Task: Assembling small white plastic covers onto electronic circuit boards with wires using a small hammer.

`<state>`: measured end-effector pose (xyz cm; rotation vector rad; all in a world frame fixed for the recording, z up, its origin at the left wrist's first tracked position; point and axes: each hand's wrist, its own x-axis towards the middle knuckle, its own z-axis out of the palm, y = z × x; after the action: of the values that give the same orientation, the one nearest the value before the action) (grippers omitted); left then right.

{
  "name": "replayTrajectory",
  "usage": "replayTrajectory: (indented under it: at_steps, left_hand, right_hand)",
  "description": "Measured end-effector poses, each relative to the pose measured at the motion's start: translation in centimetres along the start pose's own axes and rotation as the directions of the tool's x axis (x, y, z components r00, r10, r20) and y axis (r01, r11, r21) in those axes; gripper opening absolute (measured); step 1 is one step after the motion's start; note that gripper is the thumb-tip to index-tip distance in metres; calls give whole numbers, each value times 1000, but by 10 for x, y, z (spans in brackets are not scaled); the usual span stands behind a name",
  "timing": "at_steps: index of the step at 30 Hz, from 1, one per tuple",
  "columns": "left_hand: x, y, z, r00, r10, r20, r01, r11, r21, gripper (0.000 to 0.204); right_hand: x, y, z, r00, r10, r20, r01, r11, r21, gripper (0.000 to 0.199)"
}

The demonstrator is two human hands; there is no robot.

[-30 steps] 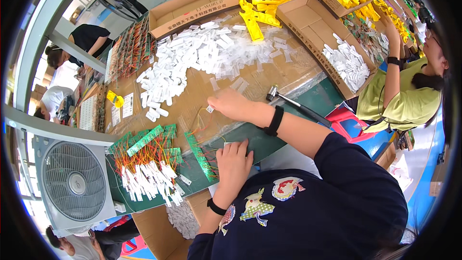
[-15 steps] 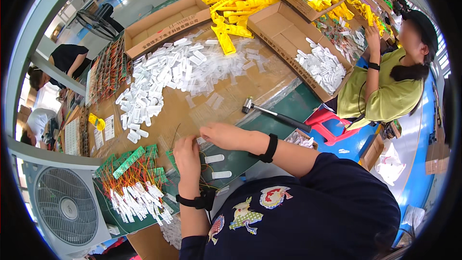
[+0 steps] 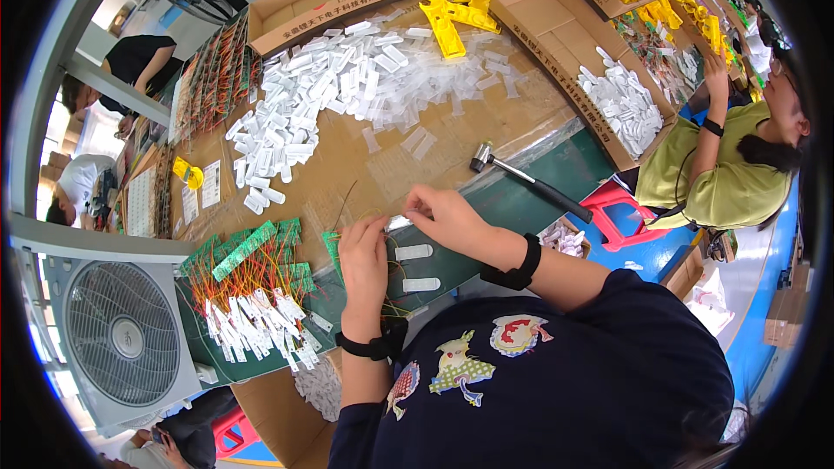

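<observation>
My left hand [image 3: 363, 262] is above the green mat [image 3: 460, 254] at the table's near edge, its fingers bent together in a pinch. Across from it, my right hand [image 3: 447, 219] has its thumb and fingertips pressed together. A small white strip [image 3: 399, 222] shows between the two sets of fingertips; whatever each pinch holds is too small or hidden. Closer to me lie two more strips, an upper one [image 3: 413, 252] and a lower one [image 3: 421, 284], with thin wires beside them. A green circuit board [image 3: 332, 247] sits just left of my left hand.
At left lie wired green circuit boards [image 3: 246, 251] with white strips [image 3: 261, 326]. Loose white covers [image 3: 300, 104] spread over the tabletop beyond. A hammer [image 3: 530, 180] rests to the right, near a carton [image 3: 556, 56]. A co-worker [image 3: 725, 152] sits at the right; a fan [image 3: 126, 334] stands left.
The whole view has shifted, so the table appears further right and slightly higher. My right fingertips have drawn a little away from my left hand and are more curled.
</observation>
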<state>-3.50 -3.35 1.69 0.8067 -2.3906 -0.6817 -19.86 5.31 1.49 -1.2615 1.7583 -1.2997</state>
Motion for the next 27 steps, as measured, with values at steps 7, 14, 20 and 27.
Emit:
replayTrajectory:
  at_steps: [7,14,20,27]
  left_hand:
    - [0,4,-2,996,32,85,-44,988,147,32]
    - [-3,0,3,997,-56,62,48,992,119,38]
    - [-3,2,2,996,-70,59,65,994,88,42]
    - [-5,1,2,995,-79,69,73,994,78,43]
  right_hand:
    - [-6,3,8,987,133,-91,-120,983,136,11]
    - [-5,9,5,964,-126,-234,93,984,-149,10]
    - [-16,12,-9,984,-177,31,175,897,-406,14]
    - [-23,12,-26,978,-131,161,184,906,-382,16]
